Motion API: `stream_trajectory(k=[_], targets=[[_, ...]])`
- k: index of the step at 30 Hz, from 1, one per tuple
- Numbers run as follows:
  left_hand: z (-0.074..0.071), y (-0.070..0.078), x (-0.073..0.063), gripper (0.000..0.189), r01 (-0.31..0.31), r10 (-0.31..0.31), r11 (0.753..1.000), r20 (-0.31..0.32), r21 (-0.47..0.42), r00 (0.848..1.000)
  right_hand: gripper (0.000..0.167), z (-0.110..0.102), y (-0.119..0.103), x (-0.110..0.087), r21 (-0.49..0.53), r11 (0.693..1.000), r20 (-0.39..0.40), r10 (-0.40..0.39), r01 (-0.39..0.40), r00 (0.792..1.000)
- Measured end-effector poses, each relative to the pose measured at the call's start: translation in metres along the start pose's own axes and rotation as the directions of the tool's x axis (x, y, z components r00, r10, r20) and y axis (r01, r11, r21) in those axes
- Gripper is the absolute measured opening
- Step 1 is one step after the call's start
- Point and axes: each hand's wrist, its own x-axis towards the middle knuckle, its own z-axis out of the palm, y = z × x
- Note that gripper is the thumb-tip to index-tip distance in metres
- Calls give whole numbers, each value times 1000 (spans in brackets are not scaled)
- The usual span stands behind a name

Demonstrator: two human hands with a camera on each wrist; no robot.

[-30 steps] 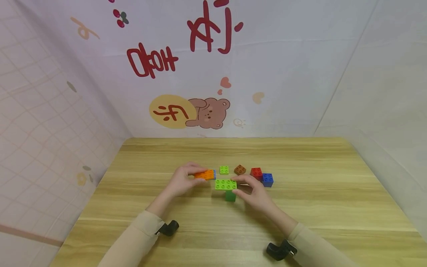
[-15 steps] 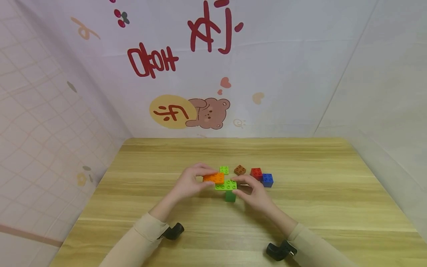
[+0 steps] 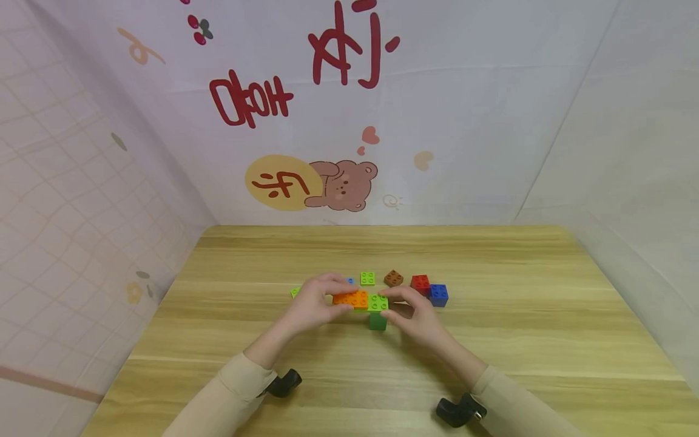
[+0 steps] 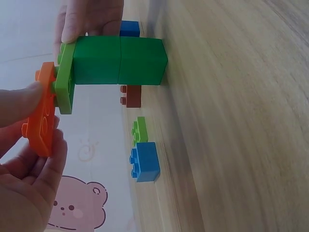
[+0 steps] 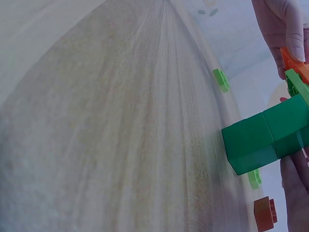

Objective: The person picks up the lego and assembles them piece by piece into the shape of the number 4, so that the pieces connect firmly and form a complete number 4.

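The left hand [image 3: 314, 303] pinches an orange studded plate [image 3: 352, 299] — long axis left to right, slightly tilted — over the left end of a lime-green plate [image 3: 378, 303], which tops two stacked dark green bricks [image 4: 96, 60]; the right hand [image 3: 417, 318] grips its right end.

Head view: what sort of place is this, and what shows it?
Probably an indoor tabletop play corner: a wood-grain table, a pale backdrop printed with a cartoon bear, and colourful toy bricks.
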Motion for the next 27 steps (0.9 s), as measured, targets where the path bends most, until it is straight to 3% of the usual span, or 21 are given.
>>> stream_trajectory(k=[18, 27], targets=[[3, 5, 2, 34, -1, 1, 1000, 3, 31, 1000, 29, 0, -1, 0, -8, 1000, -2, 7, -7, 1000], [5, 6, 5, 34, 30, -31, 999, 14, 19, 999, 29, -1, 0, 0, -4, 1000, 1, -16, 16, 1000]])
